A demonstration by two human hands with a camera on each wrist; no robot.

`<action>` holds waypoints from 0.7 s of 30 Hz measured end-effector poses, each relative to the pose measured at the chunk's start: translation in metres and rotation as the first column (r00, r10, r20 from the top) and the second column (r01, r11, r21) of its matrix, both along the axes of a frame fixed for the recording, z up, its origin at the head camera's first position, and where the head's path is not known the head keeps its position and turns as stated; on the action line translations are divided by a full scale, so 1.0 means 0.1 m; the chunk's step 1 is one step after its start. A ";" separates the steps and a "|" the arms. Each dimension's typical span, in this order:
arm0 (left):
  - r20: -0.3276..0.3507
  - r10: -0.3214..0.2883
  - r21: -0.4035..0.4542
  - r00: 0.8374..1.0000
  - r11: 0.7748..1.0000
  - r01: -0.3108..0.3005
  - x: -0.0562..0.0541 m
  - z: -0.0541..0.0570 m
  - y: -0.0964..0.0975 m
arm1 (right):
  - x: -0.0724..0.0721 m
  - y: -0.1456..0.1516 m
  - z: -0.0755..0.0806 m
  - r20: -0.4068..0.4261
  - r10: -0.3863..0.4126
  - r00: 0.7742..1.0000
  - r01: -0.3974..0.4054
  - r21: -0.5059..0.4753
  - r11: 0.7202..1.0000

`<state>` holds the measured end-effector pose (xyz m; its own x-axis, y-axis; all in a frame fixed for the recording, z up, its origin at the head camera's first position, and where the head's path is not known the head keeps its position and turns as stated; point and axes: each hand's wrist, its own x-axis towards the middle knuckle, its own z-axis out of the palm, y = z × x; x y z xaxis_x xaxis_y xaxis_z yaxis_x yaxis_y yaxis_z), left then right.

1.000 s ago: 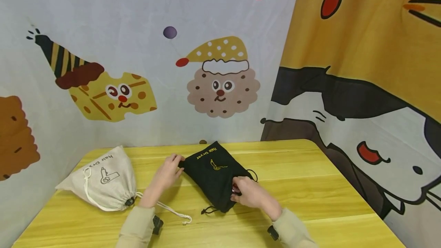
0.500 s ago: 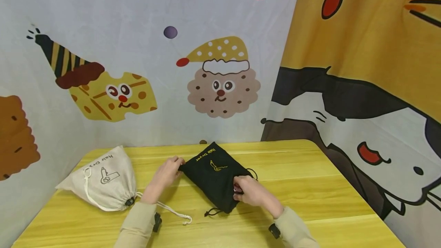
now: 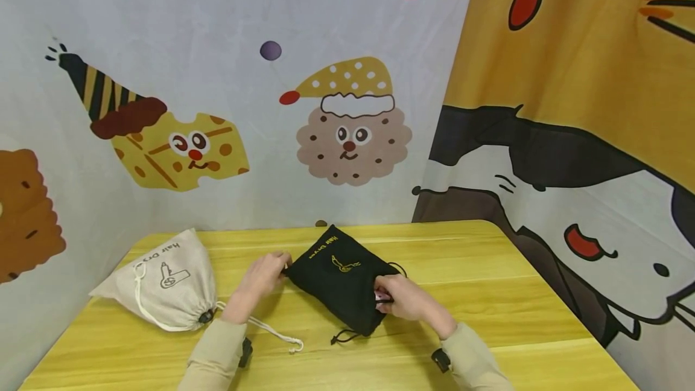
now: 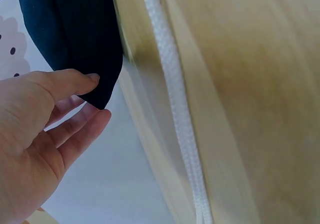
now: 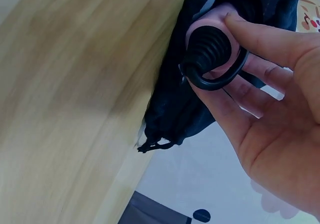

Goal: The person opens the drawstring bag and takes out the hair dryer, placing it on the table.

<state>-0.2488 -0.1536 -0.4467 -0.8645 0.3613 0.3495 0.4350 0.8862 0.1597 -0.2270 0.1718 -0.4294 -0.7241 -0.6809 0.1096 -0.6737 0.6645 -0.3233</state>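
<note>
A black drawstring bag (image 3: pixel 342 282) with yellow "Hair Dryer" lettering lies at the middle of the table, its mouth toward the right hand. My left hand (image 3: pixel 264 276) pinches the bag's left corner between thumb and fingers, as the left wrist view shows with the dark cloth (image 4: pixel 85 38). At the mouth, my right hand (image 3: pixel 400 295) grips the pink handle end of a hair dryer (image 5: pixel 227 21), where a black ribbed cord sleeve (image 5: pixel 207 48) comes out and its cord bends round. The rest of the hair dryer is hidden inside the bag.
On the left of the table (image 3: pixel 516 294) lies a full beige drawstring bag (image 3: pixel 179 285), also lettered "Hair Dryer". Its white cord (image 3: pixel 274 332) trails rightward past the left forearm. A cartoon-printed curtain (image 3: pixel 244 77) stands right behind the table.
My right hand has moved slightly to the right with the hair dryer's end, and more pink shows at the mouth. The bag's mouth end has shifted right too; the left hand keeps its corner.
</note>
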 end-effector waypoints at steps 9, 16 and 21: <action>0.041 0.012 -0.004 0.999 1.000 -0.011 0.01 0.00 0.00 | -0.03 0.09 0.01 0.041 0.005 0.999 -0.005 -0.007 1.000; 0.069 0.022 0.000 0.997 1.000 -0.022 0.02 -0.01 0.01 | -0.07 0.17 0.02 0.004 0.028 1.000 -0.028 -0.006 1.000; 0.077 0.026 0.002 0.997 1.000 -0.026 0.03 -0.01 0.01 | -0.09 0.22 0.02 -0.016 0.043 0.999 -0.043 -0.014 0.999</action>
<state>-0.2455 -0.1528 -0.4474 -0.8978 0.3378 0.2826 0.3985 0.8964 0.1943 -0.2355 0.1942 -0.4278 -0.6923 -0.7097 0.1307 -0.7067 0.6302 -0.3214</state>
